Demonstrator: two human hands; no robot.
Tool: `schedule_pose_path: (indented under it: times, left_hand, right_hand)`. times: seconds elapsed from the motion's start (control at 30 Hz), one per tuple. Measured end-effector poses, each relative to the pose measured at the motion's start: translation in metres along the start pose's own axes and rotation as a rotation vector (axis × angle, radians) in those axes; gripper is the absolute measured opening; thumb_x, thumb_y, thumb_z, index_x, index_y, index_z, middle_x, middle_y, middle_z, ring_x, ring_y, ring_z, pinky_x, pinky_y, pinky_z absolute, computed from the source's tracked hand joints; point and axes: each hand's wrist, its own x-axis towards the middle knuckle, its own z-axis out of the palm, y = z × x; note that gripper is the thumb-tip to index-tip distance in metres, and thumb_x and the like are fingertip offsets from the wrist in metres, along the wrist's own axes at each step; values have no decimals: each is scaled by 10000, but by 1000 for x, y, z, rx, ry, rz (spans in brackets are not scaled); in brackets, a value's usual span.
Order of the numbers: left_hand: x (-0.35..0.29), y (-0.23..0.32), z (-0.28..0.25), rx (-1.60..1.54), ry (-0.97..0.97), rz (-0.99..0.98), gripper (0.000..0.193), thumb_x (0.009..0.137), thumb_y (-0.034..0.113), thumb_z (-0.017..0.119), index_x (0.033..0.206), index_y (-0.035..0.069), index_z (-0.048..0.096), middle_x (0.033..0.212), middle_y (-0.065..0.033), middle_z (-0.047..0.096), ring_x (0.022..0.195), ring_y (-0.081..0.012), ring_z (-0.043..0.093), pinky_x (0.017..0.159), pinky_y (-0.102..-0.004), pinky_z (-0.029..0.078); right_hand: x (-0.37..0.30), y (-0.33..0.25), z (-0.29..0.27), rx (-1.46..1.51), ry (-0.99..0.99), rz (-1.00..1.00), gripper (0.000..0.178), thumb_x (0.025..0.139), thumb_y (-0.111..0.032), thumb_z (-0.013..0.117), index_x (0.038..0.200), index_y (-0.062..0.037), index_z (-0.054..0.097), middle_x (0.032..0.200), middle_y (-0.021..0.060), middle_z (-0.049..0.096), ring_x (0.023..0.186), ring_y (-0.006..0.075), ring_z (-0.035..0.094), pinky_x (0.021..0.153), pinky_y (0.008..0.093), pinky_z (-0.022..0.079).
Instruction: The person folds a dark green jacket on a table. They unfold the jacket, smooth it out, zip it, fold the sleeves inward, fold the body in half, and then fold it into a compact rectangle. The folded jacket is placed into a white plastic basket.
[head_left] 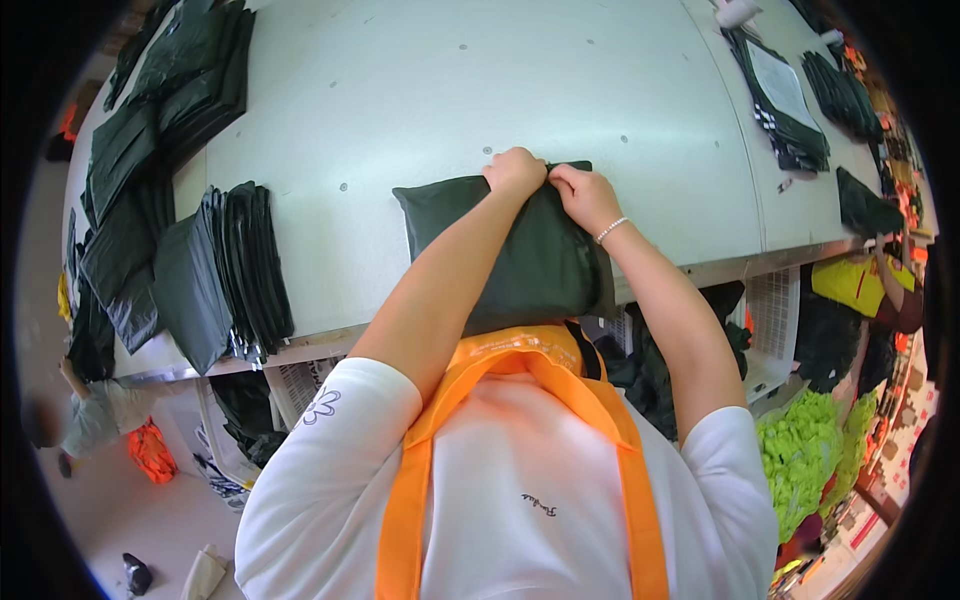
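A dark, flat plastic bag (530, 265) with something filling it out lies on the pale table (400, 90), its near end against my orange apron (520, 350). At its far edge my left hand (514, 172) is closed, with curled fingers on the plastic. Close beside it, my right hand (588, 200) pinches the same edge near the far right corner. The two hands almost touch. Both thumbs are partly hidden, and the bag's contents do not show.
Stacked dark bags (245, 265) and a larger pile (180, 70) cover the table's left side. At far right lies a bundle with a white sheet (780, 85). A co-worker in yellow (850, 285) handles a dark bag (866, 205). White crates (770, 330) stand below the table edge.
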Motion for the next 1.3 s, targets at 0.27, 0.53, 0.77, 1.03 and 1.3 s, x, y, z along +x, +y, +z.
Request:
schedule_pose_path:
  times: [0.27,0.53,0.77,1.03,1.3]
  left_hand:
    - [-11,3,-5,-74,-54,58,318,825,371,518,1014,190,699,1077,-58,659,1076,-245,567,947,-423,350]
    - [-16,-3,1,-54,-102,22,306,830,365,518,1017,199,693,1094,-51,653,1096,-241,555,963,-432,331]
    - [-5,8,-10,33,-139,26,314,794,380,591,979,148,695,1043,-72,671,1030,-247,602,946,-429,361]
    - [-4,9,-9,23,-87,42,297,767,348,614,920,108,699,1014,-104,673,986,-253,621,865,-365,441]
    - [-14,10,-11,-13,-68,36,317,757,234,544,980,45,669,1062,-139,653,1023,-283,601,909,-374,394]
  right_hand:
    - [16,18,1,-40,2,-115,232,874,-158,556,1081,-111,650,940,119,670,885,292,621,799,365,491]
    - [43,-17,-15,106,-459,416,132,844,-146,602,905,-48,667,873,144,672,791,292,632,734,372,501]
    - [38,3,1,-72,-215,117,97,835,-134,598,866,-44,619,882,138,653,845,309,613,756,384,486]
    - [-1,-3,-18,-57,-98,-225,61,884,-103,507,899,-54,540,936,118,595,823,335,588,711,417,474]
    - [-136,-25,-42,-46,-11,-338,33,834,-54,537,858,-60,515,832,99,545,681,328,575,563,393,473]
